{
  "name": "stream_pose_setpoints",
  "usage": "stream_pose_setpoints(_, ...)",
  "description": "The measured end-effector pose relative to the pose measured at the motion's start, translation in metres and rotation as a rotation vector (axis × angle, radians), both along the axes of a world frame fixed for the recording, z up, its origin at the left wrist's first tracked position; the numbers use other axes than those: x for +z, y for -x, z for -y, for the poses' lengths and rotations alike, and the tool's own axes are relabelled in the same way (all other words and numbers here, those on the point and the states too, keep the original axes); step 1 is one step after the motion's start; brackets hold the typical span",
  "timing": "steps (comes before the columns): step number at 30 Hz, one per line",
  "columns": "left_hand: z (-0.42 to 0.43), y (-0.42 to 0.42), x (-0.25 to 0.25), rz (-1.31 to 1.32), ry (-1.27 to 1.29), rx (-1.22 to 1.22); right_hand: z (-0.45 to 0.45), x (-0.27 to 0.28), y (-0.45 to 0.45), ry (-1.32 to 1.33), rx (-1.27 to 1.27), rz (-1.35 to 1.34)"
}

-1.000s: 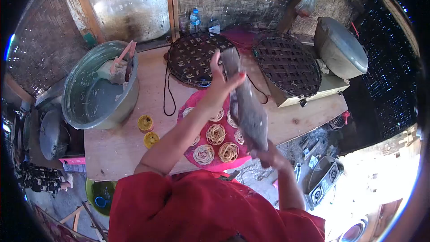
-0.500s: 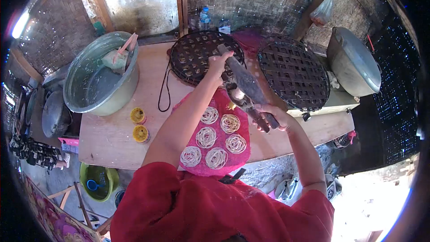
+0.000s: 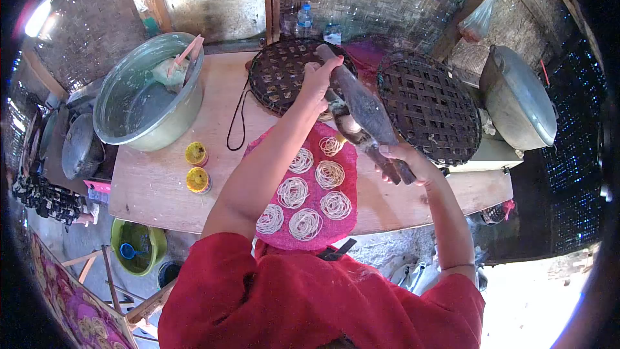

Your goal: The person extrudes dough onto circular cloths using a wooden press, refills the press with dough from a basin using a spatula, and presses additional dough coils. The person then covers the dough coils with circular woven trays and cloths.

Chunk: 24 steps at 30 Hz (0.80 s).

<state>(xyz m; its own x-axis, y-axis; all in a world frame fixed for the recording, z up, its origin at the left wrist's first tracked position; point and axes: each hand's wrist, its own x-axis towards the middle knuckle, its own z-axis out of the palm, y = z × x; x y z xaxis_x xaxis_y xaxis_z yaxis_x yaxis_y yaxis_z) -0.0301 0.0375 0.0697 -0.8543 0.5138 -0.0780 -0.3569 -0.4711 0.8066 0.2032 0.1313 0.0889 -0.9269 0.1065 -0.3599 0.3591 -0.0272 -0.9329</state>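
Observation:
Both my hands are wrapped round a dark wooden hand press [image 3: 365, 106], which slants over the tabletop. My left hand [image 3: 316, 84] grips its upper end, and my right hand [image 3: 410, 160] closes around the lower end. Between the two wooden bars sits a pale lump of dough [image 3: 349, 124]. Below and to the left, a pink cloth mat [image 3: 274, 145] carries several coiled nests of thin noodles [image 3: 292, 192]. A smaller strand coil [image 3: 332, 146] lies at the mat's upper right, near the press. My left forearm hides part of the mat.
Two dark woven trays [image 3: 284, 71] lie behind my hands. A large green basin [image 3: 148, 100] stands left on the wooden table [image 3: 161, 194], with two yellow-topped jars [image 3: 197, 168] nearby. At right is a big metal pot [image 3: 516, 97]. A green tub [image 3: 155, 245] sits on the floor.
My view has shifted slightly. The coil at the mat's upper right now shows more fully, and the press with both hands sits a little farther right in view.

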Motion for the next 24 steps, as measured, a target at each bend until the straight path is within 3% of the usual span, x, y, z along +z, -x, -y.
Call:
stream_pose_setpoints(7,0.008,0.016,0.01,-0.14,-0.005,-0.016,0.007,-0.004,0.015,-0.026,-0.067,-0.06)
stream_pose_setpoints(9,0.016,0.016,0.012,-0.004,0.102,-0.017,0.012,-0.003,0.01,-0.042,-0.03,-0.088)
stream_pose_setpoints(16,-0.002,0.012,-0.021,-0.005,-0.05,-0.057,0.001,-0.001,-0.005,-0.118,-0.031,0.024)
stream_pose_setpoints(24,0.012,0.028,-0.026,-0.078,0.034,-0.028,0.003,-0.046,0.016,-0.02,-0.064,0.0)
